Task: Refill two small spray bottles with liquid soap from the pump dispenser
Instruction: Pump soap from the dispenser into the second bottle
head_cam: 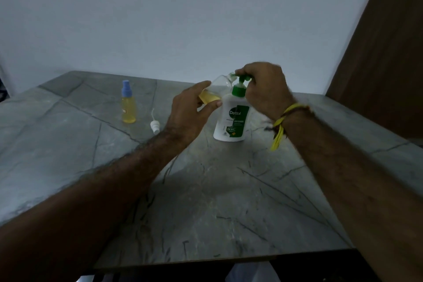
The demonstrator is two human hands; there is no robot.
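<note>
A white pump dispenser (231, 121) with a green label and green pump stands upright on the grey table (206, 201). My right hand (265, 89) sits on its green pump head, fingers curled over it. My left hand (190, 110) grips a small clear spray bottle (215, 91), uncapped and tilted, its mouth at the pump's nozzle. Yellow liquid fills its lower part. A second spray bottle (128, 104), yellow inside with a blue cap, stands upright to the left. A white spray cap with a thin tube (154, 125) lies between that bottle and my left wrist.
A pale wall rises behind the table. A brown wooden panel (377, 41) stands at the right. The table's front edge runs across the bottom of the view.
</note>
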